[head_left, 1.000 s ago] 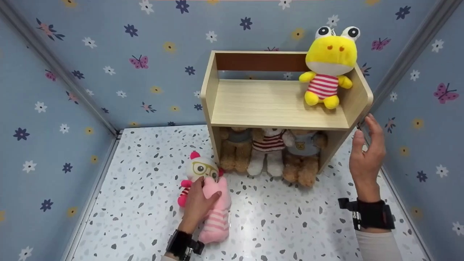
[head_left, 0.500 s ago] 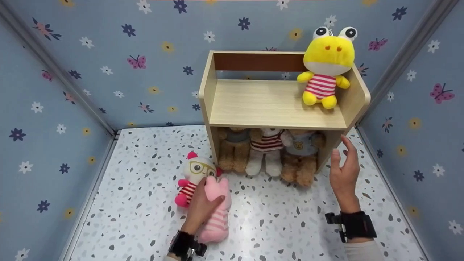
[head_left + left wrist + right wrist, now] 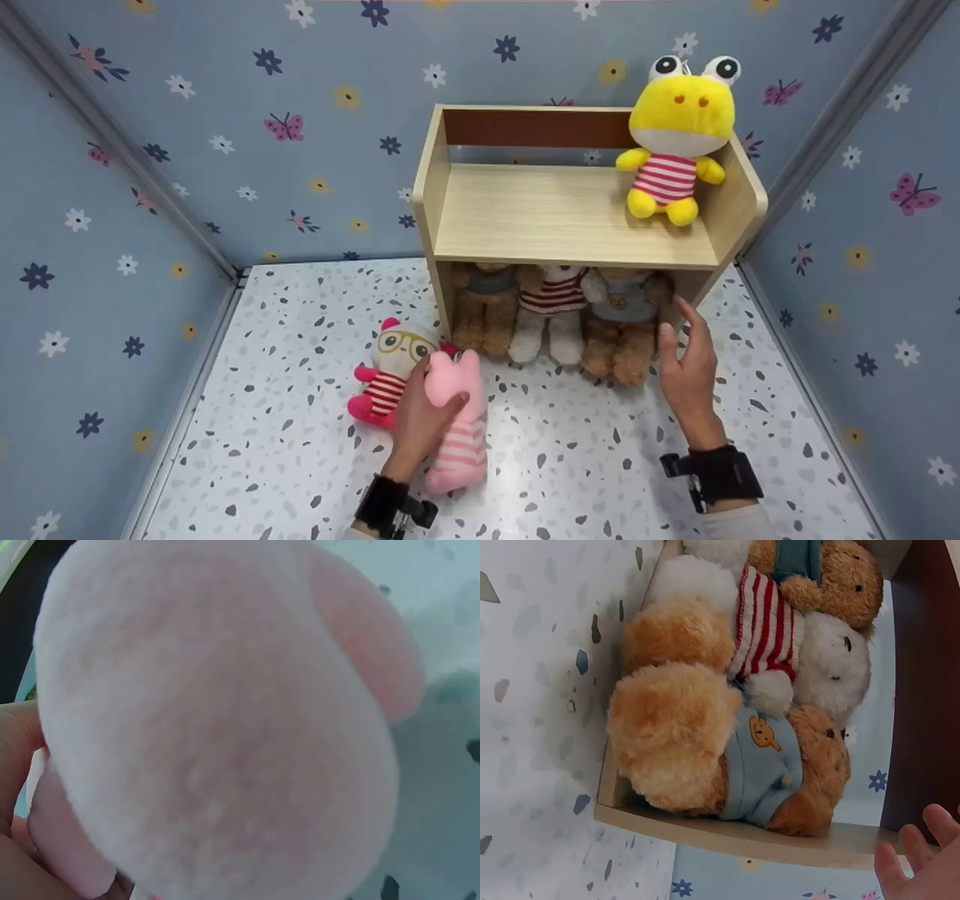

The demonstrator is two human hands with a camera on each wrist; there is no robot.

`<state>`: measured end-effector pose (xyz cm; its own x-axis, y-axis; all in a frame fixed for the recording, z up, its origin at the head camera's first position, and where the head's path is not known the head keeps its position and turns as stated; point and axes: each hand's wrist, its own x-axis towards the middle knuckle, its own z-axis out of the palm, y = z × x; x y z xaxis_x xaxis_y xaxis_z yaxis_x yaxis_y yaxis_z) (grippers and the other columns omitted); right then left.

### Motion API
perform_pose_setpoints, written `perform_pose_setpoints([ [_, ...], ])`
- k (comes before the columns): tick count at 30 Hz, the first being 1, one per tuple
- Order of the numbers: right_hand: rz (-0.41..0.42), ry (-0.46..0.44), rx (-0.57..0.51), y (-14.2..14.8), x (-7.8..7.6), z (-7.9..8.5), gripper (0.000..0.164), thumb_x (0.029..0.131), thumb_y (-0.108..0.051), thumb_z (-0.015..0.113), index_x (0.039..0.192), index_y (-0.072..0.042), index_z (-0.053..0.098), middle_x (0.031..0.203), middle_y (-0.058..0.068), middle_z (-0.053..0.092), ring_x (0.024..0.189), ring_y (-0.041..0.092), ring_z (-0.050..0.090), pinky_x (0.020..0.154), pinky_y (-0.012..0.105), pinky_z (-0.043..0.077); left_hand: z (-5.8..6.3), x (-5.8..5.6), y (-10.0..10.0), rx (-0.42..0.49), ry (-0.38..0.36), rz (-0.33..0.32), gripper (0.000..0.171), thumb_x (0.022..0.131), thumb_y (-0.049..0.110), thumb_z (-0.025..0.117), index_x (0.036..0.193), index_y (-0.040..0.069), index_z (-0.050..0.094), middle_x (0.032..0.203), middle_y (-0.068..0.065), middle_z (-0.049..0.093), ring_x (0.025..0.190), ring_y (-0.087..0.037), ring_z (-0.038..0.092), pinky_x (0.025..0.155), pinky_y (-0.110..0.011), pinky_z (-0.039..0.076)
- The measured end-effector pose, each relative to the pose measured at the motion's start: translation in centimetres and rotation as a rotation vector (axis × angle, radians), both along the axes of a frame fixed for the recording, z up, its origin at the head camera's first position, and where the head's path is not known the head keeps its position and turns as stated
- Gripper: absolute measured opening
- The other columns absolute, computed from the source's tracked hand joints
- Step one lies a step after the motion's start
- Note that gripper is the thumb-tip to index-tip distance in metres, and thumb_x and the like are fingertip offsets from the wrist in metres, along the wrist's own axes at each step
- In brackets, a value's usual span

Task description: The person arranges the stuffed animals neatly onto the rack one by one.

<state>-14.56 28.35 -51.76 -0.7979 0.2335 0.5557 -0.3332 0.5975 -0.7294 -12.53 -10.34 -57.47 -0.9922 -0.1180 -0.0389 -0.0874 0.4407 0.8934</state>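
My left hand [image 3: 421, 420] grips a pink plush toy [image 3: 459, 450] with a striped body, its thumb across the toy's upper part. In the left wrist view the pink plush [image 3: 217, 720] fills most of the picture, with some fingers at the left edge. Beside that hand lies a panda plush [image 3: 386, 386] with yellow glasses and a red-striped body, partly covered by the hand and the pink toy. My right hand [image 3: 688, 371], fingers extended and holding nothing, is near the shelf's lower right side. Its fingertips [image 3: 937, 825] show in the right wrist view.
A two-tier wooden shelf [image 3: 574, 217] stands against the flowered wall. On top, at the right, sits a yellow frog plush [image 3: 675, 139]. Below are a grey-shirted bear [image 3: 486, 315], a white striped-sweater plush [image 3: 551, 322] and a blue-shirted bear [image 3: 621, 330]. Speckled floor [image 3: 300, 375] surrounds them.
My right hand has moved left, toward the front of the shelf's lower right side. The left hand has shifted the pink plush slightly right and up; the panda has slid a little left.
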Motion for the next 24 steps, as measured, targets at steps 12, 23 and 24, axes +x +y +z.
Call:
perform_pose_setpoints([
  [12, 0.174, -0.152, -0.007, -4.7, 1.1, -3.1, 0.043, 0.108, -0.015, 0.055, 0.148, -0.001, 0.050, 0.146, 0.018, 0.056, 0.126, 0.034, 0.057, 0.098, 0.038, 0.047, 2.2, -0.1, 3.4, 0.113, 0.098, -0.019, 0.091, 0.081, 0.022, 0.087, 0.157, 0.006, 0.039, 0.157, -0.019, 0.045, 0.140, -0.037, 0.047, 0.111, -0.056, 0.042],
  [23, 0.338, -0.280, 0.043, -8.8, 1.3, -4.5, 0.040, 0.108, -0.018, 0.056, 0.144, -0.001, 0.055, 0.141, 0.016, 0.062, 0.122, 0.032, 0.062, 0.096, 0.053, 0.052, 3.0, 0.3, 5.7, 0.169, 0.160, -0.054, 0.093, 0.079, 0.027, 0.089, 0.155, 0.003, 0.040, 0.150, -0.020, 0.051, 0.129, -0.036, 0.055, 0.103, -0.055, 0.048],
  [24, 0.356, -0.294, 0.032, -9.1, 1.3, -4.5, 0.040, 0.108, -0.018, 0.055, 0.144, -0.001, 0.055, 0.141, 0.016, 0.062, 0.122, 0.033, 0.062, 0.097, 0.053, 0.052, 3.1, 0.3, 5.9, 0.178, 0.161, -0.055, 0.093, 0.079, 0.027, 0.089, 0.155, 0.004, 0.040, 0.151, -0.019, 0.051, 0.129, -0.035, 0.056, 0.103, -0.054, 0.048],
])
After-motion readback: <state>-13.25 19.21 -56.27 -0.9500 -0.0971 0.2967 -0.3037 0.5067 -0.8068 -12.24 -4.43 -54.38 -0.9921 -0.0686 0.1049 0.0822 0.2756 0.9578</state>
